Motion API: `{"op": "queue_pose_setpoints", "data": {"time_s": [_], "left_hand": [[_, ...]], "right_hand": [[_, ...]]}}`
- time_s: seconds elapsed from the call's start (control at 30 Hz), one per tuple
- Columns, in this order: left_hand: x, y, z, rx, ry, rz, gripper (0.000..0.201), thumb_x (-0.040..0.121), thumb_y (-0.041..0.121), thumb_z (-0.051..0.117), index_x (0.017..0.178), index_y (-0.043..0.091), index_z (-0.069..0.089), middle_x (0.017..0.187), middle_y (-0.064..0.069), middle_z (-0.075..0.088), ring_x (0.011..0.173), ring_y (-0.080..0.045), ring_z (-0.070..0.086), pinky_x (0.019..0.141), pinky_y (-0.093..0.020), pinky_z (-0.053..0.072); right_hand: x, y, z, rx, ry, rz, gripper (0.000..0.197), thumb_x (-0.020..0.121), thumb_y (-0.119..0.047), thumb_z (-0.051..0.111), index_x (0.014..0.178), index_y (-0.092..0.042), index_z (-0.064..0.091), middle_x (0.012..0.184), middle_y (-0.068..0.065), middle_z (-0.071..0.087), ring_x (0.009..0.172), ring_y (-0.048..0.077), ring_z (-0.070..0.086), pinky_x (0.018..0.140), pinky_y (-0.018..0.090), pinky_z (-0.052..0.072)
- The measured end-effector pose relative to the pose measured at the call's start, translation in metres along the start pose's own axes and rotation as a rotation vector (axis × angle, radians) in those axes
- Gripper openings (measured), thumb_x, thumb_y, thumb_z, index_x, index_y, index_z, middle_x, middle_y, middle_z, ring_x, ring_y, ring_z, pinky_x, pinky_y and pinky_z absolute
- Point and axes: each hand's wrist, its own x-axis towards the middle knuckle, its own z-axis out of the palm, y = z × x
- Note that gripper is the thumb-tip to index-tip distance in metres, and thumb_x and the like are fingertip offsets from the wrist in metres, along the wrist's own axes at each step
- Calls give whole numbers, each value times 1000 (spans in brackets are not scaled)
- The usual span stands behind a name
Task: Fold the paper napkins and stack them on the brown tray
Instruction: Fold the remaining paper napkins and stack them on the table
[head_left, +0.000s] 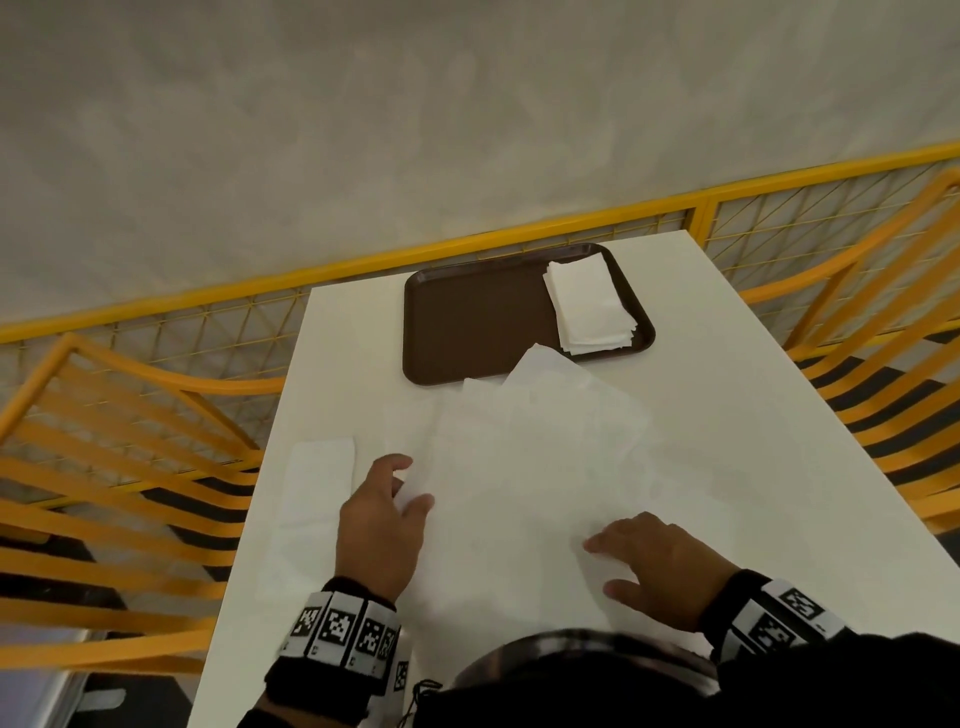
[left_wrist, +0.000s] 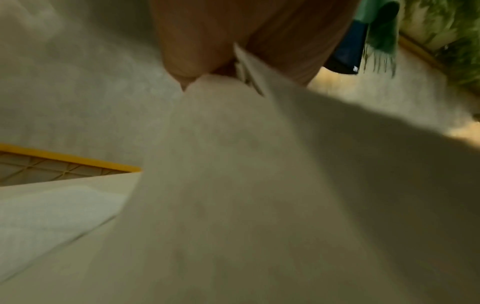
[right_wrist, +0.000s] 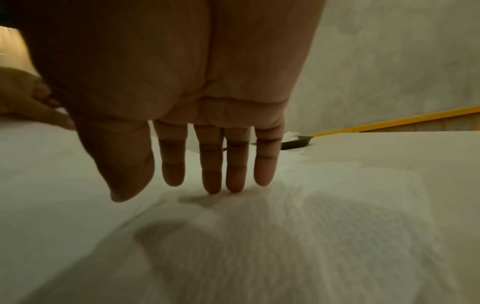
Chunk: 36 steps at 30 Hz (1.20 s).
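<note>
A brown tray (head_left: 467, 322) lies at the far middle of the white table (head_left: 753, 415). On its right side sits a stack of folded white napkins (head_left: 589, 306). Nearer to me, loose unfolded napkins (head_left: 561, 415) overlap in a pile. My left hand (head_left: 410, 483) pinches the left edge of the top napkin (head_left: 509, 519); the left wrist view shows the hand (left_wrist: 207, 76) lifting the napkin (left_wrist: 259, 185). My right hand (head_left: 600, 567) lies flat on it, and in the right wrist view its straight fingertips (right_wrist: 223, 185) touch the paper (right_wrist: 285, 236). The tray's corner (right_wrist: 296, 142) shows beyond the fingers.
A separate white napkin (head_left: 317, 483) lies flat by the table's left edge. Yellow slatted chairs stand at the left (head_left: 130, 493) and right (head_left: 883, 364) of the table. A yellow mesh railing (head_left: 519, 234) runs behind the far edge.
</note>
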Motion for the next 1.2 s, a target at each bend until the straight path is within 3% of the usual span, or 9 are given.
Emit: {"op": "queue_pose_setpoints", "data": {"time_s": [0.1, 0.23, 0.47, 0.63, 0.77, 0.87, 1.0, 1.1, 1.2], "left_hand": [[2, 8, -16, 25, 37, -9, 42, 82, 23, 71, 121, 22, 57, 83, 7, 59, 79, -12, 55, 72, -20, 41], [3, 16, -37, 65, 125, 23, 25, 79, 24, 74, 102, 17, 69, 82, 9, 60, 73, -7, 54, 62, -14, 36], [-3, 58, -90, 189, 194, 434, 8, 78, 15, 74, 80, 21, 69, 65, 24, 55, 67, 12, 54, 61, 0, 36], [-12, 94, -117, -201, 77, 546, 7, 74, 33, 69, 79, 33, 65, 83, 14, 70, 72, -9, 65, 63, -26, 51], [-9, 114, -118, -637, 71, 489, 16, 69, 15, 74, 74, 26, 65, 72, 11, 70, 65, -5, 63, 58, -19, 51], [-2, 115, -115, -855, 78, 374, 15, 70, 13, 68, 73, 28, 65, 68, 10, 69, 60, -4, 63, 56, -17, 52], [7, 101, -103, -1019, -18, 91, 12, 85, 8, 57, 86, 20, 59, 75, 5, 73, 64, -8, 69, 56, -24, 57], [8, 87, -93, -1091, -122, -104, 12, 85, 16, 56, 94, 21, 60, 87, -1, 74, 73, -16, 71, 60, -33, 60], [9, 83, -90, -1128, -176, -136, 23, 78, 23, 58, 100, 23, 61, 96, -2, 73, 80, -18, 72, 67, -38, 59]], "right_hand": [[-1, -1, -2, -19, -11, -1, 51, 94, -46, 46, 143, -37, 34, 146, -12, 35, 133, 13, 32, 109, 27, 28], [0, -2, -4, -30, -21, -14, 50, 94, -44, 48, 142, -34, 38, 145, -12, 36, 132, 14, 33, 108, 28, 30], [-2, -6, -27, 67, 57, -48, 63, 92, -51, 50, 145, -46, 18, 149, -14, 32, 135, 10, 32, 112, 29, 27], [-1, -49, -89, 447, 364, -237, 100, 71, -55, 74, 147, -46, 9, 147, -29, 22, 133, -5, 26, 109, 17, 23], [7, -71, -119, 852, 341, -227, 93, 60, -54, 83, 136, -43, 31, 135, -17, 47, 123, -4, 47, 105, 30, 41], [8, -73, -128, 1155, 228, -240, 71, 55, -50, 83, 117, -42, 49, 108, 0, 66, 105, 15, 66, 99, 40, 49], [4, -75, -131, 1190, 314, -314, 13, 78, -29, 73, 87, -21, 67, 92, 12, 72, 89, 21, 67, 87, 42, 52], [11, -68, -127, 1212, 412, -244, 33, 67, -45, 75, 94, -29, 64, 102, -3, 65, 87, 9, 62, 86, 36, 49], [19, -57, -120, 1263, 235, -127, 80, 52, -55, 82, 123, -46, 47, 125, -10, 55, 112, 12, 58, 96, 37, 47]]}}
